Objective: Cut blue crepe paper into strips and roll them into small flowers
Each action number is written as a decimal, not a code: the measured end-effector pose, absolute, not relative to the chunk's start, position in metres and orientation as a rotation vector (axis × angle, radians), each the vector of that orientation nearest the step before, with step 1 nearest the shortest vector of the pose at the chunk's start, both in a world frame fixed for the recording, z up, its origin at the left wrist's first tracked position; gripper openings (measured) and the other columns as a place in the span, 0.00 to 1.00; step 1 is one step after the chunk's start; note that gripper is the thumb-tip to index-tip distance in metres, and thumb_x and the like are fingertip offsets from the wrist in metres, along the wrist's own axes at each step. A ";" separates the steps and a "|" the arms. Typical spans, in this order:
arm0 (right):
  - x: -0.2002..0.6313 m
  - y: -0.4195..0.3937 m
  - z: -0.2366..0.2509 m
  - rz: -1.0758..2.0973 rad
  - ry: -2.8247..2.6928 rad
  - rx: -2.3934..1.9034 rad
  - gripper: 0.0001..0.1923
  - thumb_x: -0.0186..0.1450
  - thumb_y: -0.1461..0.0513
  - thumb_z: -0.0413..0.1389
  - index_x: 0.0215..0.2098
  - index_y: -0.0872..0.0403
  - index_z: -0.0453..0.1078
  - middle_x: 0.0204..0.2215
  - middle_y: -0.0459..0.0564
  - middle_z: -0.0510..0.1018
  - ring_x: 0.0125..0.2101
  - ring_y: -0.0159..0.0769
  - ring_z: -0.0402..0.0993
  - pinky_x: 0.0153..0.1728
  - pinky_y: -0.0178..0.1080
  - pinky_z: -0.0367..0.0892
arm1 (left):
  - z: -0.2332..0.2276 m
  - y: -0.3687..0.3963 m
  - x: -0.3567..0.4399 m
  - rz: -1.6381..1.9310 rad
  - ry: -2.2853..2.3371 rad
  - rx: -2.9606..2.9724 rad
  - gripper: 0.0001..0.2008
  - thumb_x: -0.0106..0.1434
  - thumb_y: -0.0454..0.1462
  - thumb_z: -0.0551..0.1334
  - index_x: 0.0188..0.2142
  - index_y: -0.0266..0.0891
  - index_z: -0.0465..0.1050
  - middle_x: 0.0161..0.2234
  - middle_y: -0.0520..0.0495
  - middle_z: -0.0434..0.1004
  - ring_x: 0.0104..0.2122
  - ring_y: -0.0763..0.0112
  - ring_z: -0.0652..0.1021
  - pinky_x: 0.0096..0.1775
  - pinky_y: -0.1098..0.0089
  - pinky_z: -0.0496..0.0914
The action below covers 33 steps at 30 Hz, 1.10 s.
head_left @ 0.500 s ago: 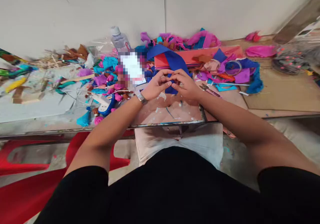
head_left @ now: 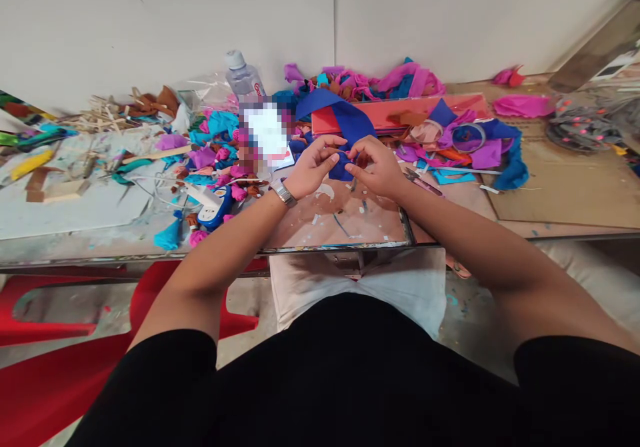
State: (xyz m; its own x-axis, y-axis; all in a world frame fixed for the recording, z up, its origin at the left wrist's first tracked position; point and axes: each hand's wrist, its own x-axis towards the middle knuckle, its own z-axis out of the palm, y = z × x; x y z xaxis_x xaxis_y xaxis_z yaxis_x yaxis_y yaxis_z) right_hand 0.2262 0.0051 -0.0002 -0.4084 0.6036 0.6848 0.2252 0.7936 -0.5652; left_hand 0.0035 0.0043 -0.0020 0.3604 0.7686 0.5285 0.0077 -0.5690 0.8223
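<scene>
View from the head camera, looking down over a cluttered counter (head_left: 565, 194). The left hand (head_left: 313, 170) and the right hand (head_left: 377, 167) meet above a paint-spattered board (head_left: 345, 224) at the near edge, both closed in a pinch on the near end of a blue fabric strip (head_left: 350, 120). The strip runs from the fingertips up and away, arches over a flat red-orange tray (head_left: 395, 115), and its far end lies among pink and teal scraps (head_left: 395, 77) against the wall. The small part between the two hands looks folded or rolled; how many layers it has cannot be told. A wristwatch (head_left: 283, 194) sits on the left wrist.

Risks, as judged from this arrangement. The grip is by fingertips only, so the fold could spring open if either pinch loosens, since the long free length of the strip pulls back on it. That trailing length lies across loose scraps, and a tug toward the body could drag them forward or snag on the tray edge. A glue gun or similar blue-and-white tool (head_left: 213, 212) lies just left of the left forearm with its cord (head_left: 155, 190) beside it; an elbow sweep could catch it. A plastic bottle (head_left: 243, 77) stands upright behind the clutter and could topple if the heap shifts. Scissors or pliers (head_left: 417, 179) lie close to the right wrist.
</scene>
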 end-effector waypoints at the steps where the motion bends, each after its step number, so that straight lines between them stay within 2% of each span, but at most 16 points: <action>1: 0.226 0.005 0.001 0.467 -1.992 -0.619 0.20 0.70 0.43 0.62 0.42 0.49 0.72 0.39 0.49 0.76 0.30 0.36 0.71 0.34 0.43 0.69 | -0.001 0.004 0.003 1.237 0.665 1.843 0.25 0.68 0.55 0.67 0.56 0.44 0.74 0.39 0.46 0.80 0.38 0.66 0.81 0.44 0.64 0.74; 6: 0.226 0.003 0.004 0.440 -1.980 -0.638 0.20 0.69 0.43 0.63 0.40 0.50 0.74 0.40 0.50 0.76 0.30 0.35 0.70 0.35 0.43 0.70 | 0.003 0.001 0.003 1.166 0.622 1.771 0.24 0.68 0.54 0.68 0.54 0.43 0.74 0.43 0.46 0.81 0.39 0.67 0.80 0.43 0.66 0.72; 13: 0.227 0.002 0.005 0.359 -1.981 -0.607 0.20 0.66 0.43 0.65 0.44 0.48 0.76 0.39 0.50 0.77 0.35 0.40 0.73 0.37 0.45 0.71 | 0.004 -0.001 0.003 1.174 0.665 1.773 0.23 0.68 0.54 0.68 0.52 0.41 0.76 0.44 0.45 0.82 0.38 0.69 0.79 0.41 0.67 0.71; 18: 0.228 0.000 0.006 0.345 -1.976 -0.622 0.18 0.69 0.44 0.63 0.43 0.48 0.78 0.41 0.50 0.78 0.33 0.37 0.73 0.36 0.44 0.72 | 0.004 -0.001 0.003 1.165 0.696 1.788 0.23 0.69 0.54 0.67 0.52 0.40 0.76 0.43 0.45 0.81 0.36 0.71 0.77 0.41 0.68 0.71; 24: 0.227 -0.001 0.007 0.348 -1.960 -0.650 0.16 0.71 0.46 0.61 0.39 0.49 0.78 0.40 0.50 0.79 0.31 0.35 0.73 0.35 0.42 0.71 | 0.005 -0.002 0.004 1.155 0.650 1.748 0.22 0.68 0.53 0.68 0.52 0.40 0.75 0.46 0.44 0.81 0.41 0.69 0.80 0.45 0.67 0.73; 33: 0.223 -0.003 0.006 0.462 -1.902 -0.722 0.19 0.69 0.44 0.62 0.35 0.50 0.76 0.35 0.48 0.78 0.29 0.34 0.70 0.33 0.42 0.70 | 0.003 -0.001 0.004 1.148 0.626 1.751 0.22 0.69 0.51 0.69 0.55 0.41 0.73 0.48 0.42 0.83 0.46 0.67 0.82 0.48 0.65 0.75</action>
State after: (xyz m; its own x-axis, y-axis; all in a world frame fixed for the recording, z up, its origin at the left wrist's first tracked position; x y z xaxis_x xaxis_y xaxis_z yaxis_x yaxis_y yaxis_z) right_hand 0.2235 -0.0028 0.0059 -0.3140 0.6635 0.6790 0.2781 0.7481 -0.6024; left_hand 0.0040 -0.0014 0.0025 0.4355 0.7909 0.4300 -0.0673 -0.4477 0.8916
